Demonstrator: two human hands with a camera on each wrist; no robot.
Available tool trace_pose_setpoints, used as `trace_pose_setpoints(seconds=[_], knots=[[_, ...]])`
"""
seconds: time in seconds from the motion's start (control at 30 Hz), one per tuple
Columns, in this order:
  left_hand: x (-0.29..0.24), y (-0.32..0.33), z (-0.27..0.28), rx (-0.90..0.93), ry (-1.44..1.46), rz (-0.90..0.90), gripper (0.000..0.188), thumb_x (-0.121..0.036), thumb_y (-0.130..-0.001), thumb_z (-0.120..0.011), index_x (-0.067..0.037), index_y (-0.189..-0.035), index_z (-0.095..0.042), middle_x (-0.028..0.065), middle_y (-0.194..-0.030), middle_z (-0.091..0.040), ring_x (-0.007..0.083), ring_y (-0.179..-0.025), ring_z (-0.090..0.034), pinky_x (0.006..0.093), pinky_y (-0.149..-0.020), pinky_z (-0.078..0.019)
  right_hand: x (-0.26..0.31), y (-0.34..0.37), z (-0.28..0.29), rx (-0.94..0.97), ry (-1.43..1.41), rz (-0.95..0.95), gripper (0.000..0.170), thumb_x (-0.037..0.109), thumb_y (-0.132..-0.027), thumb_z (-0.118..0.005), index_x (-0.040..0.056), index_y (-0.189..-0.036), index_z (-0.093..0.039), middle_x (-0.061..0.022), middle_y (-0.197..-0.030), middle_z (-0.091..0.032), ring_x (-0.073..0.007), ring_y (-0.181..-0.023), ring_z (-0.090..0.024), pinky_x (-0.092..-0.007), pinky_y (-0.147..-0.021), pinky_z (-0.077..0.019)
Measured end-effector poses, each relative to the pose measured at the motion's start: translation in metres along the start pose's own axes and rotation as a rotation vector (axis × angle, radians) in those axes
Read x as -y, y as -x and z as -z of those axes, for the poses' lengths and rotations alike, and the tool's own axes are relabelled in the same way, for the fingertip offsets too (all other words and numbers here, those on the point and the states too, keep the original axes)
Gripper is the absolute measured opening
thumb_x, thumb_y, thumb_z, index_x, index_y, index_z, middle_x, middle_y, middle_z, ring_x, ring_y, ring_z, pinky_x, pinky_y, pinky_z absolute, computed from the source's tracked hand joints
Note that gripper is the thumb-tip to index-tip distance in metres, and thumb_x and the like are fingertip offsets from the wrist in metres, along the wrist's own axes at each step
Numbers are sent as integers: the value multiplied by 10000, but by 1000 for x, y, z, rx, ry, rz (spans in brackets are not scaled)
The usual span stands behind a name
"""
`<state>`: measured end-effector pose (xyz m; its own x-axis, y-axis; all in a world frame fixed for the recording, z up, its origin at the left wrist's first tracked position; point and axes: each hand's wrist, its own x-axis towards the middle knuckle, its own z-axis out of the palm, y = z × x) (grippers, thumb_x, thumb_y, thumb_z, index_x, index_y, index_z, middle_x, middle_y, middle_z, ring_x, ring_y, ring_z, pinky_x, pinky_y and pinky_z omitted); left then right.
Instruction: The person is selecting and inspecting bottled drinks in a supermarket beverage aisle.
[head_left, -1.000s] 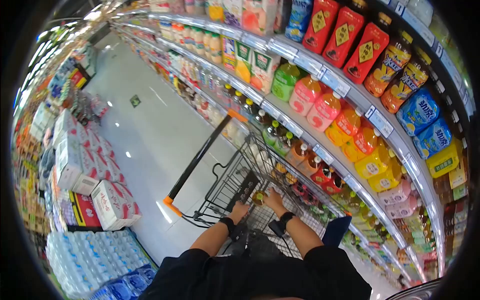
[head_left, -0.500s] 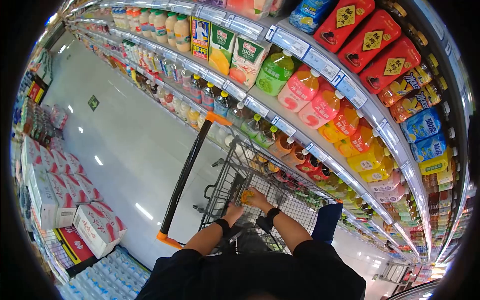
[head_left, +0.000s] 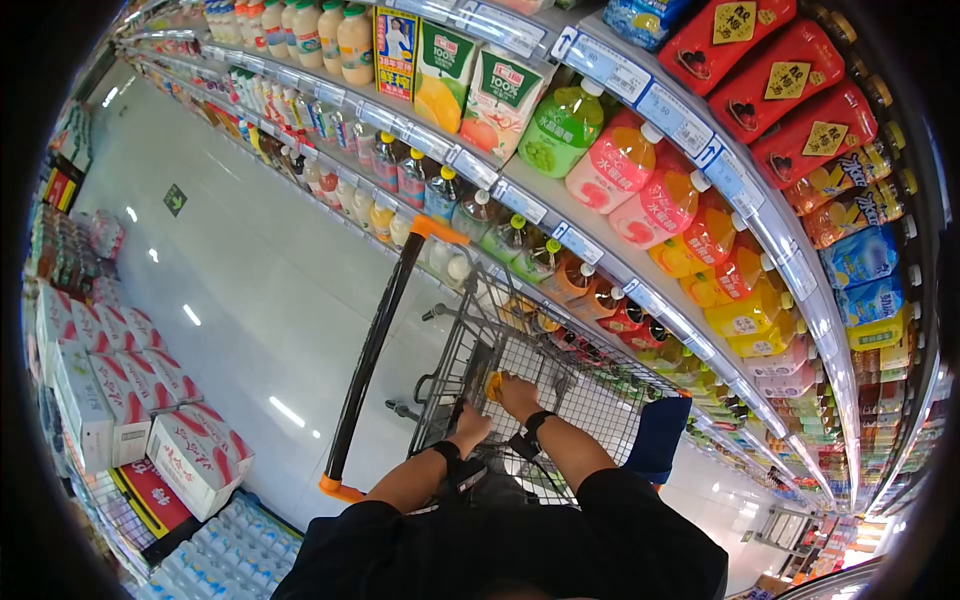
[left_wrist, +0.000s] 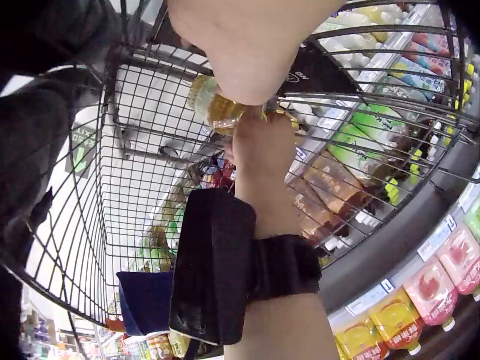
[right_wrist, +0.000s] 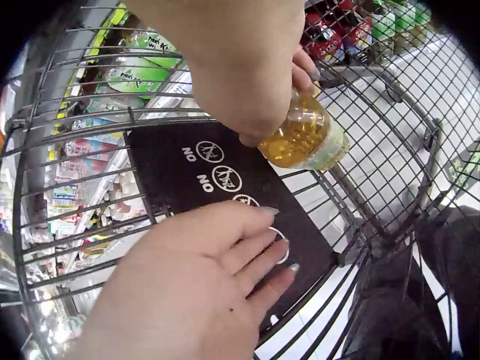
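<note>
In the head view a small bottle of yellow liquid (head_left: 494, 386) is in my right hand (head_left: 520, 398), above the wire basket of a shopping cart (head_left: 590, 425). The right wrist view shows the fingers of my right hand (right_wrist: 240, 75) curled round one end of the bottle (right_wrist: 322, 139), which lies tilted. My left hand (head_left: 470, 430) is beside it, apart from the bottle; in the right wrist view this left hand (right_wrist: 202, 277) holds nothing, its fingers loosely extended. A black panel with white print (right_wrist: 217, 169) lies behind both hands.
The cart's black handle with orange ends (head_left: 375, 350) is at the left. Drink shelves (head_left: 620, 270) run along the right side. Stacked white and red cartons (head_left: 200, 450) and packs of water bottles (head_left: 225, 550) stand across the aisle. Dark blue cloth (head_left: 655, 440) hangs at the basket's far right.
The head view has shifted relative to the shelves and cartons. My right hand still holds the bottle, now more covered by the fingers, and my left hand is a little further from it than at first.
</note>
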<state>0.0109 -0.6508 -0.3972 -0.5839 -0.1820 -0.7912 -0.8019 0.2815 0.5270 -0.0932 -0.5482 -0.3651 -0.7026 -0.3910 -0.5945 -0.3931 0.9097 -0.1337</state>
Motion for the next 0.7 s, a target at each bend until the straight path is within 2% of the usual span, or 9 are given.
trace_pose_setpoints(seconds=[0.1, 0.13, 0.27, 0.37, 0.47, 0.57, 0.6, 0.63, 0.7], knots=[[0, 5, -4, -18, 18, -20, 704, -205, -742, -626, 68, -1283, -267, 331, -1095, -516, 449, -986, -533, 487, -833, -448, -6, -8, -20, -64, 62, 74, 522, 346, -836, -540, -5, -1206, -425, -116, -920, -632, -276, -746, -640, -391, -553, -519], [1, 7, -7, -43, -8, -34, 689, -190, -744, -620, 59, -1279, -266, 327, -1117, -504, 448, -1022, -518, 485, -867, -432, -9, -13, -34, -183, 101, 136, 479, 308, -833, -543, -34, -1156, -451, -116, -900, -632, -272, -715, -642, -385, -528, -518], [5, 9, -13, -85, -58, -1, 692, -218, -725, -641, 39, -1261, -288, 289, -1191, -458, 422, -1121, -460, 461, -943, -386, -14, -13, -37, -98, 156, 109, 423, 279, -826, -536, -57, -1080, -491, -139, -801, -650, -252, -670, -649, -376, -491, -515], [-8, 5, -12, -90, -59, 44, 759, -285, -674, -688, 28, -1254, -313, 263, -1210, -446, 412, -1157, -413, 449, -973, -353, -24, 6, -21, -20, -20, -7, 434, 298, -833, -517, -61, -1075, -487, -171, -769, -649, -267, -688, -649, -390, -491, -509], [-25, 11, -3, -95, -61, 38, 813, -307, -647, -717, 26, -1269, -314, 255, -1226, -435, 394, -1193, -364, 421, -1006, -310, -43, 40, -13, -138, -147, -22, 433, 345, -842, -504, -5, -1096, -490, -185, -717, -635, -310, -633, -632, -428, -515, -496], [-13, -1, -22, -114, -344, -65, 868, -318, -645, -725, 36, -1303, -284, 261, -1238, -417, 380, -1196, -370, 430, -998, -320, -58, 76, -10, -155, -214, -106, 477, 399, -836, -515, 73, -1183, -488, -173, -724, -639, -324, -654, -629, -457, -587, -496], [-28, 18, -16, 0, -366, -29, 950, -343, -649, -736, 54, -1341, -221, 250, -1300, -359, 368, -1214, -353, 453, -991, -323, -59, 93, 4, -135, -235, -127, 492, 406, -830, -521, 83, -1199, -487, -175, -734, -640, -324, -665, -630, -460, -599, -496], [-26, 21, -24, 83, -154, -15, 958, -374, -669, -717, 38, -1360, -197, 233, -1340, -315, 372, -1239, -313, 457, -999, -307, -60, 111, 15, -116, -259, -147, 508, 414, -825, -527, 93, -1216, -486, -176, -743, -642, -324, -676, -630, -463, -611, -496], [-23, 43, -34, 232, 259, 30, 961, -432, -713, -673, -4, -1393, -147, 213, -1399, -241, 383, -1273, -261, 468, -1015, -282, -71, 148, 17, -289, -228, -113, 502, 412, -790, -563, 116, -1195, -536, -153, -760, -654, -311, -671, -634, -422, -620, -509]])
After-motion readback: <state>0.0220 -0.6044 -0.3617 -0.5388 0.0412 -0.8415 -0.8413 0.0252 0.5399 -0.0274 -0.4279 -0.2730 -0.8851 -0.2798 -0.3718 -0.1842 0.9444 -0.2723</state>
